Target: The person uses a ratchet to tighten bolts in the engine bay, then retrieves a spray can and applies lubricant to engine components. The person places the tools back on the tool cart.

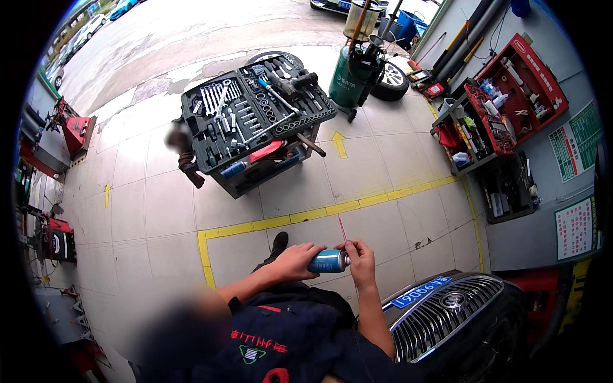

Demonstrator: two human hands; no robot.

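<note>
A blue spray can (329, 261) lies almost level in front of my body, its silver top turned to the right. My left hand (297, 260) is closed around its bottom end. At the top end, my right hand (361, 258) pinches a thin red spray straw (341, 228) by its lower end. The straw's free end points up and away from me. Whether the straw touches the nozzle is hidden by my right fingers.
A black tool case (240, 145) with sockets and wrenches lies open on a cart ahead. Behind it stand a green tank (348, 80) and a wheel (391, 83). A car's grille (447, 319) is close at my right. A red tool cabinet (529, 83) stands far right.
</note>
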